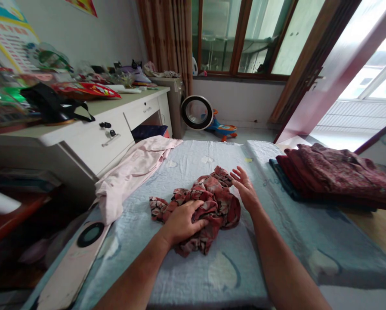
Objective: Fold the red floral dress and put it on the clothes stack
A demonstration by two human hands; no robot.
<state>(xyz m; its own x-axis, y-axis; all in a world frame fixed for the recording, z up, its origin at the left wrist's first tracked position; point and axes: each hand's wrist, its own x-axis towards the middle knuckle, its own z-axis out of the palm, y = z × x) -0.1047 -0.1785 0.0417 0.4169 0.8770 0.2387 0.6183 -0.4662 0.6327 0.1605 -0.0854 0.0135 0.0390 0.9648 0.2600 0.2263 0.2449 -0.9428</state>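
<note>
A crumpled red floral garment (214,198) with black and pale leaf shapes lies bunched in the middle of the bed. On its near left side rests my left hand (184,221), thumb and fingers spread over the cloth. My right hand (245,189) is raised at the garment's right edge, open, with its fingers apart and nothing in them. Whether its fingertips touch the cloth I cannot tell. Under the garment spreads a light blue bed cover (225,275) with pale heart shapes.
Folded dark red and patterned clothes (328,176) form a stack on the right. A pale pink garment (137,168) lies along the left edge, near a whitish board (73,267). Beyond stand a cluttered white desk (115,116) and a washing machine with its round door (197,113) open.
</note>
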